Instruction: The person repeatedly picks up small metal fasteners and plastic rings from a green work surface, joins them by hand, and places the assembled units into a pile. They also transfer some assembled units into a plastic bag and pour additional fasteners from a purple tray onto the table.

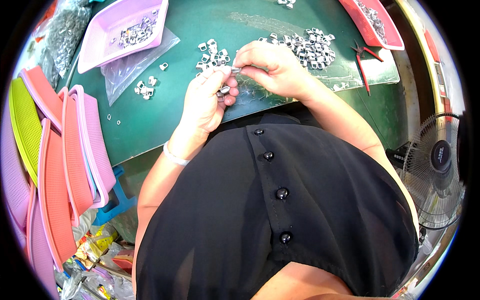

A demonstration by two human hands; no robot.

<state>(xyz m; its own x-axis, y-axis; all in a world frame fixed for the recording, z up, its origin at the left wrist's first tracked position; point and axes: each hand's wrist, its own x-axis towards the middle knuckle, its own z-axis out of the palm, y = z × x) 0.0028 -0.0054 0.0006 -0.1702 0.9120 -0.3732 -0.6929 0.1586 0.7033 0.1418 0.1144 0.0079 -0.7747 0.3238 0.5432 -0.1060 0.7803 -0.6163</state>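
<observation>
My left hand [202, 99] is closed, with a few small silver metal rings [224, 90] tucked in its curled fingers. Between its thumb and forefinger it pinches another ring [235, 70], and the fingertips of my right hand [276, 67] grip the same piece from the other side. Both hands meet just above the front edge of the green table [185, 107]. A small heap of similar rings [213, 56] lies just beyond my left hand. A larger heap [314, 49] spreads beyond and to the right of my right hand.
Pliers with red handles [364, 70] lie at the right, near a pink basket [395, 40] of metal pieces. A lilac basket [95, 57] sits at the far left on a clear plastic bag [117, 82]. Stacked baskets [57, 185] stand left; a fan [435, 170] stands right.
</observation>
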